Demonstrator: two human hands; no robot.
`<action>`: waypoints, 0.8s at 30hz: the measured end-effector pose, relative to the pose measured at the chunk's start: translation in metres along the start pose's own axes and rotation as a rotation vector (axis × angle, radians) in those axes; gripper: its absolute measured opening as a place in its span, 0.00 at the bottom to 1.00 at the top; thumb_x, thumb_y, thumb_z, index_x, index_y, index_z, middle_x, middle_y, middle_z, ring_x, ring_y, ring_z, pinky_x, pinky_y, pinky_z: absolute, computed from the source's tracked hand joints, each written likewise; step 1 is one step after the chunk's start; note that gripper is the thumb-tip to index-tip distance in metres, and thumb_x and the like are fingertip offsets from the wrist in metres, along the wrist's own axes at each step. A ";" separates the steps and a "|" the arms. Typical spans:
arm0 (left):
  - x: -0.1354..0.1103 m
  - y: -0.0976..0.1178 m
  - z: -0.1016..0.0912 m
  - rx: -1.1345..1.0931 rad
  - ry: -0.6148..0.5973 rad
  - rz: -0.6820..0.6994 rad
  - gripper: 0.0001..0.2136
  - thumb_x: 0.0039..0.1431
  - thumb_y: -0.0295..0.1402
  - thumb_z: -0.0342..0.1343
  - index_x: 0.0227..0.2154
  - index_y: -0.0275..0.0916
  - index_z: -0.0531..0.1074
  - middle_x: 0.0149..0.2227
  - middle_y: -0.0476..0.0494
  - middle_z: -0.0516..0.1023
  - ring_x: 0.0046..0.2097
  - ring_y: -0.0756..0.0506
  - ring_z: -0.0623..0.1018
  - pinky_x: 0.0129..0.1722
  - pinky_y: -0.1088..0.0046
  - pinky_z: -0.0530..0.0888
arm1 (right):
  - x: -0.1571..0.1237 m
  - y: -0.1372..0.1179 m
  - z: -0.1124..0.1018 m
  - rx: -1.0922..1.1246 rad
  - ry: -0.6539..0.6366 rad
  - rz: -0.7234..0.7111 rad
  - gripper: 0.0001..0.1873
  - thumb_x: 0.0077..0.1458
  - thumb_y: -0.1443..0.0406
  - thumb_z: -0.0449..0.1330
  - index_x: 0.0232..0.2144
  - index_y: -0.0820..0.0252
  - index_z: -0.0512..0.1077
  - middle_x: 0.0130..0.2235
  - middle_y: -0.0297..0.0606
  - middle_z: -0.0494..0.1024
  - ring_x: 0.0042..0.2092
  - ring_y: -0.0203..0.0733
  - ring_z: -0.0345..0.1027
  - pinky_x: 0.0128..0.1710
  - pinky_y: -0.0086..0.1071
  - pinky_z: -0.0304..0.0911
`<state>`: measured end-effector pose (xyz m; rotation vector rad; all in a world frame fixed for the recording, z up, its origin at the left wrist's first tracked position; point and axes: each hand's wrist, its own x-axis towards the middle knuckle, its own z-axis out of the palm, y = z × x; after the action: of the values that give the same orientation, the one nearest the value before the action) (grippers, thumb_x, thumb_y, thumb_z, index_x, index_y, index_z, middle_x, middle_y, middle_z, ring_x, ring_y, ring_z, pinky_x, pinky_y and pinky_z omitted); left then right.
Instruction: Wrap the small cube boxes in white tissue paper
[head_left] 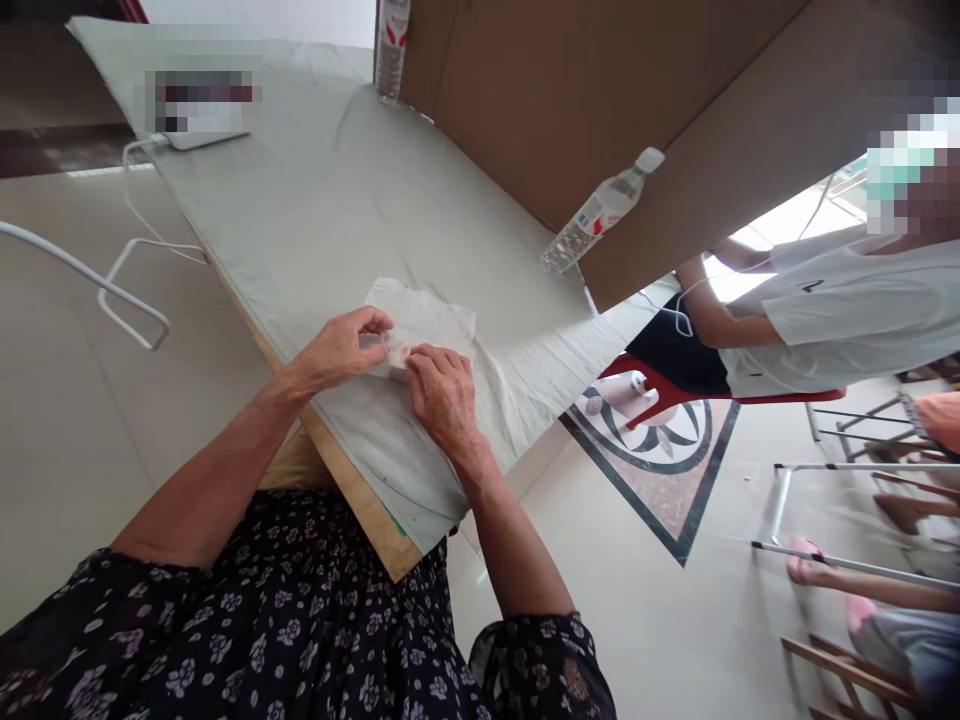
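Over a crumpled white sheet (442, 318) of paper or thin cloth, both my hands work close together near the table's front edge. My left hand (337, 348) curls its thumb and forefinger around a small translucent piece (373, 342), its kind too unclear to name. Fingers bent and close together, my right hand (445, 392) presses on a small pale block-like thing (397, 372) lying between the hands. The right hand's fingers partly cover it, so I cannot tell what it is.
A pale cloth (300, 200) covers the table. Large brown cardboard (540, 100) stands at the back right, with one water bottle (600, 212) leaning by it and another bottle (391, 50) upright. A white device (210, 125) lies far left. A seated person (825, 310) is at right.
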<state>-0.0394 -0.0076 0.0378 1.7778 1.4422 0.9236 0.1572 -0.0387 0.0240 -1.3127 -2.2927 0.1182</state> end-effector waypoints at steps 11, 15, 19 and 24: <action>-0.001 -0.012 0.002 0.225 0.048 -0.137 0.13 0.53 0.35 0.56 0.42 0.43 0.75 0.25 0.51 0.73 0.28 0.45 0.72 0.32 0.68 0.67 | 0.005 0.000 -0.007 -0.108 -0.107 -0.043 0.13 0.70 0.62 0.55 0.53 0.48 0.74 0.52 0.41 0.78 0.52 0.50 0.66 0.51 0.42 0.58; -0.006 -0.016 -0.004 0.308 0.050 -0.178 0.13 0.55 0.35 0.56 0.43 0.42 0.76 0.28 0.48 0.76 0.31 0.43 0.75 0.35 0.67 0.69 | 0.009 -0.001 -0.007 -0.177 -0.139 -0.063 0.14 0.70 0.61 0.56 0.54 0.49 0.73 0.51 0.43 0.77 0.51 0.50 0.65 0.49 0.43 0.57; -0.013 -0.022 -0.012 0.390 0.124 -0.224 0.18 0.55 0.44 0.60 0.45 0.40 0.76 0.38 0.40 0.81 0.38 0.39 0.79 0.39 0.63 0.72 | 0.013 -0.002 -0.009 -0.216 -0.157 -0.094 0.13 0.70 0.61 0.56 0.53 0.50 0.73 0.50 0.43 0.76 0.50 0.51 0.65 0.48 0.44 0.56; -0.015 -0.031 -0.017 0.428 0.141 -0.287 0.24 0.51 0.53 0.63 0.45 0.41 0.76 0.34 0.41 0.83 0.38 0.37 0.80 0.36 0.65 0.72 | 0.018 -0.001 -0.010 -0.225 -0.174 -0.117 0.10 0.69 0.61 0.58 0.49 0.51 0.75 0.49 0.43 0.77 0.49 0.51 0.64 0.47 0.44 0.55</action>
<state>-0.0715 -0.0162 0.0190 1.7530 2.0448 0.6325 0.1538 -0.0255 0.0399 -1.3174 -2.5862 -0.0702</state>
